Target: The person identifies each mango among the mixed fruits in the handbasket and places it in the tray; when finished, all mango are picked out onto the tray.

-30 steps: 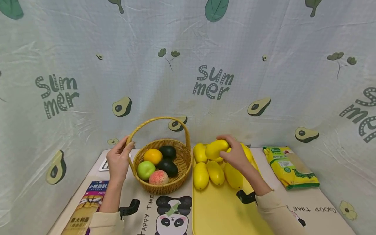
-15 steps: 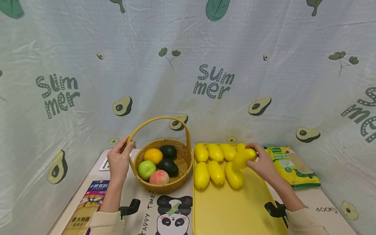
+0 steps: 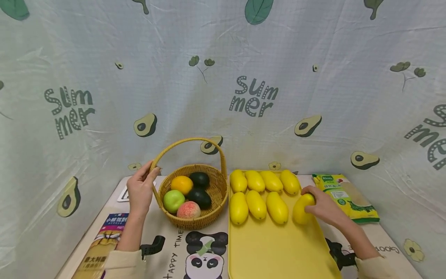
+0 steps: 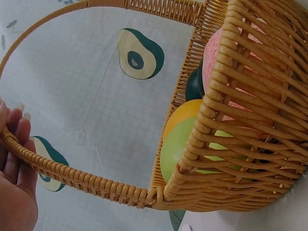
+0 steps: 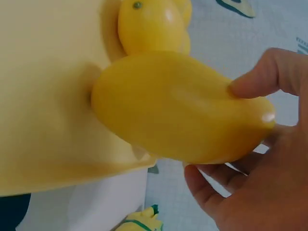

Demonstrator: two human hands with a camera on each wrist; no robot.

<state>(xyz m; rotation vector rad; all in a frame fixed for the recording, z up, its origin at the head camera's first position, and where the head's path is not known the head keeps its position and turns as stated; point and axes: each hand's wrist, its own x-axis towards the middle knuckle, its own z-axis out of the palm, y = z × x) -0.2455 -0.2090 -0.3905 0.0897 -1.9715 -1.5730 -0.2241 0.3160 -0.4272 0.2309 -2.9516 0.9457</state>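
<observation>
My left hand (image 3: 139,192) grips one side of the arched handle (image 4: 91,182) of a wicker basket (image 3: 195,224). In the basket lie an orange (image 3: 182,185), a green apple (image 3: 174,201), a peach (image 3: 189,210) and two dark avocados (image 3: 199,197). My right hand (image 3: 324,205) pinches a yellow mango (image 5: 173,106) by its upper end, thumb on one side and fingers on the other. The mango's lower end is right at the floor of a yellow tray (image 3: 271,248), at the right end of the front row. Several more mangoes (image 3: 277,207) lie in two rows in the tray.
A yellow-green food packet (image 3: 345,197) lies right of the tray. To the left, a pasta bag (image 3: 102,246) lies partly behind the left forearm. A white card (image 3: 124,195) sits behind that arm. A printed curtain (image 3: 209,97) hangs behind the table.
My right hand has carried the mango rightward and then down toward the tray's front row, uncovering the back row. The left hand stays on the basket handle.
</observation>
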